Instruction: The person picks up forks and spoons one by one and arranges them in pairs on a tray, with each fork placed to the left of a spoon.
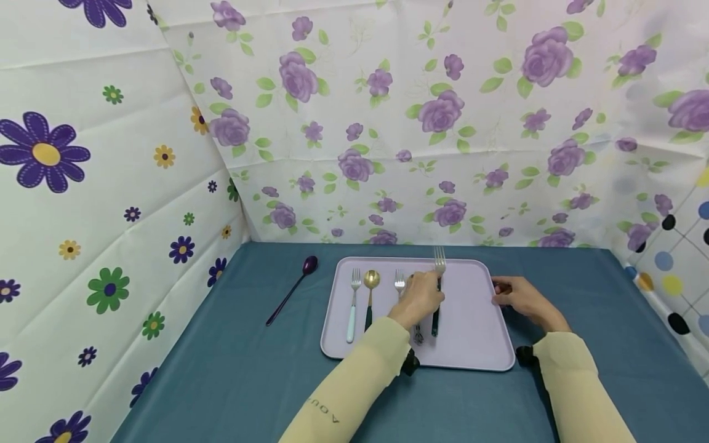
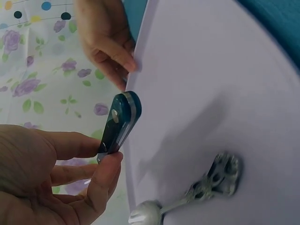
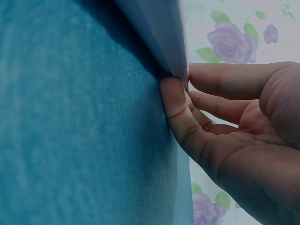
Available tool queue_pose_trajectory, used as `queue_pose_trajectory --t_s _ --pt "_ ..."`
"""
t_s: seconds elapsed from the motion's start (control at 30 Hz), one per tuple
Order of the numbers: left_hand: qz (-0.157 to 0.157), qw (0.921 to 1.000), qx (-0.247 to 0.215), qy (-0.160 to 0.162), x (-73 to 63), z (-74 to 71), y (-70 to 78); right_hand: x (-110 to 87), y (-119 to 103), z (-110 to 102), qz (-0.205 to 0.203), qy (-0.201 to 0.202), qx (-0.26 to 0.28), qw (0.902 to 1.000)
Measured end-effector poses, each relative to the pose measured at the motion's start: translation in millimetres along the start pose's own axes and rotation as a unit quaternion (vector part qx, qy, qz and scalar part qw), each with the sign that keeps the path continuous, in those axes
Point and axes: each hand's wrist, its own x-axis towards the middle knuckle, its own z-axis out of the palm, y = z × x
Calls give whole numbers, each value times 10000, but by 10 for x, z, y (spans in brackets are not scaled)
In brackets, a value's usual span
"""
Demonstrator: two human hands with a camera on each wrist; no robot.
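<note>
In the head view my left hand point(image 1: 419, 298) is over the middle of the lilac tray point(image 1: 476, 320). Thumb and fingers pinch a fork point(image 1: 440, 259) with silver tines and a dark green handle point(image 2: 123, 117), raised above the tray surface in the left wrist view. Beneath that hand lies a silver fork with an ornate handle point(image 2: 220, 176), partly covered. My right hand point(image 1: 520, 298) pinches the tray's right rim point(image 3: 176, 42), thumb on one side and fingers on the other. To the left on the tray are a fork with a pale blue handle point(image 1: 351, 323) and a gold spoon point(image 1: 372, 280) with a dark green handle.
A dark purple spoon point(image 1: 290, 292) lies slantwise on the blue-green tablecloth point(image 1: 244, 363), left of the tray. Flowered sheets point(image 1: 354, 123) stand behind and at the left side, and a dotted sheet point(image 1: 681, 271) hangs at the right.
</note>
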Motion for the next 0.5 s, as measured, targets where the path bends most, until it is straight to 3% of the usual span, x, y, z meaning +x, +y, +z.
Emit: queue_pose_trajectory --t_s 0.5 --pt "98 9984 564 -34 25 245 76 19 32 -8 -35 -4 45 10000"
